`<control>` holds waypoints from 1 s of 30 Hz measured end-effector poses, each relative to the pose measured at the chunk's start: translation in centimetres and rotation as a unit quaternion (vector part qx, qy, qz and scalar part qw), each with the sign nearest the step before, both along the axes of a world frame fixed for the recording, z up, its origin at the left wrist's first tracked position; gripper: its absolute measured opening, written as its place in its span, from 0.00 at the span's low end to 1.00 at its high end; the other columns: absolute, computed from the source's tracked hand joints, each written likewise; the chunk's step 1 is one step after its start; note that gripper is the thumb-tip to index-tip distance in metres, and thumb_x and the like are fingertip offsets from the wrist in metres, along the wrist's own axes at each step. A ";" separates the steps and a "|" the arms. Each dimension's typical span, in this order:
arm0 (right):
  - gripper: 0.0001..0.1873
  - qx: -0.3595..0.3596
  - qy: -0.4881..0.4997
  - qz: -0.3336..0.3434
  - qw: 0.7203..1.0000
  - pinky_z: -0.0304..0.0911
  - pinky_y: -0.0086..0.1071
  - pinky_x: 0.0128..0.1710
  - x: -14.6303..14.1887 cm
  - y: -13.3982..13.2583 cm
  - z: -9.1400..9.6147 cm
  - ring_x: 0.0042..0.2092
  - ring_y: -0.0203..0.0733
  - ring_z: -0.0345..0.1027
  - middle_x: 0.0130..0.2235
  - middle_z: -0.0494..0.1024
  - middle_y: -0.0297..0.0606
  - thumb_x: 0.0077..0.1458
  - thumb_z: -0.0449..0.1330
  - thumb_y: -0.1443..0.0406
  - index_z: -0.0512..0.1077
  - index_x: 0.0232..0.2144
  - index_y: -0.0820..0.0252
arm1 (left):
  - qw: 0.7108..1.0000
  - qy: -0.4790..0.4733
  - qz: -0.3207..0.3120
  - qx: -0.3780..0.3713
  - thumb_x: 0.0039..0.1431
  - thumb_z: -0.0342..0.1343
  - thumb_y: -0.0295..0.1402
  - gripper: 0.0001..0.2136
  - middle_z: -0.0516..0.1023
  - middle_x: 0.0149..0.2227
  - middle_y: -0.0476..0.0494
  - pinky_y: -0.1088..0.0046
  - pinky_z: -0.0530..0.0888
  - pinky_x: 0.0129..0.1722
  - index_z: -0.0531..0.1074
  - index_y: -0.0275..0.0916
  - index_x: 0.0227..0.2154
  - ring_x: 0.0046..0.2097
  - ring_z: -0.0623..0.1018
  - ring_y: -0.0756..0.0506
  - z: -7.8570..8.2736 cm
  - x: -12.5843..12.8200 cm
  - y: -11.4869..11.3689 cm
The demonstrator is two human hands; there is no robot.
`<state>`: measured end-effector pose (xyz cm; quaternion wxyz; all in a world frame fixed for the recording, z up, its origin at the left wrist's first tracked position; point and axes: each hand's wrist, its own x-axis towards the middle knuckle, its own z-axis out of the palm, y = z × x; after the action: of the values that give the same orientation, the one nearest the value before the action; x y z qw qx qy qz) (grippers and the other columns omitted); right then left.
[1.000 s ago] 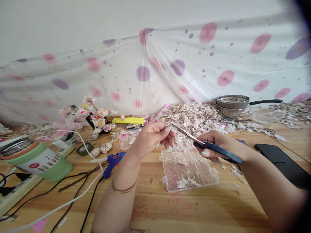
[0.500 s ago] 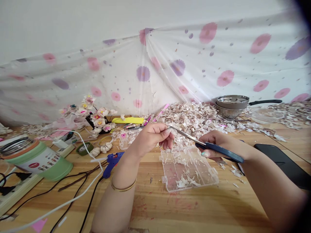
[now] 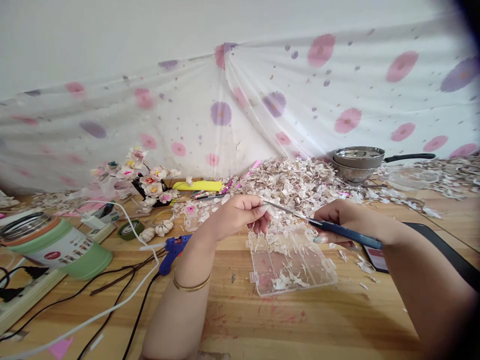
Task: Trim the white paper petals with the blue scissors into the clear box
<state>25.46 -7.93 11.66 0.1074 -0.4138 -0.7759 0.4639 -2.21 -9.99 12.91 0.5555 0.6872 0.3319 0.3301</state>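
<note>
My right hand is closed around dark-blue-handled scissors, whose slim metal blades point left. Between the thumb and fingers of my left hand is a small, thin white piece of garlic skin. The blade tips are at this piece; whether they touch it is too small to tell. Below both hands lies a clear compartment box with white slivers scattered in it. Behind my hands rises a big heap of papery garlic skins.
At left are a green jar, a power strip, trailing cables, a blue glue gun, garlic bulbs and handmade flowers. Metal bowls stand at the back right, and a dark phone-like slab lies beneath my right forearm.
My right hand and the scissors have shifted slightly right and down, and the handles look closer together. My left hand has lowered a little. A lit screen now shows beside my right wrist.
</note>
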 end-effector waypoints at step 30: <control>0.18 0.075 0.223 -0.049 0.971 0.63 0.32 0.27 -2.1 0.1 -0.7 0.26 0.39 0.68 0.24 0.74 0.35 0.54 0.64 0.50 0.69 0.31 0.59 | 0.972 0.110 -0.147 -0.148 0.57 0.60 0.47 0.18 0.76 0.24 0.48 0.77 0.69 0.28 0.71 0.34 0.26 0.26 0.75 0.52 -2.0 1.7 0.8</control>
<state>23.33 -7.78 10.93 0.3311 -0.3276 -0.7438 0.4794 -0.53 -9.14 10.88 0.6539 0.6705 0.3312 0.1146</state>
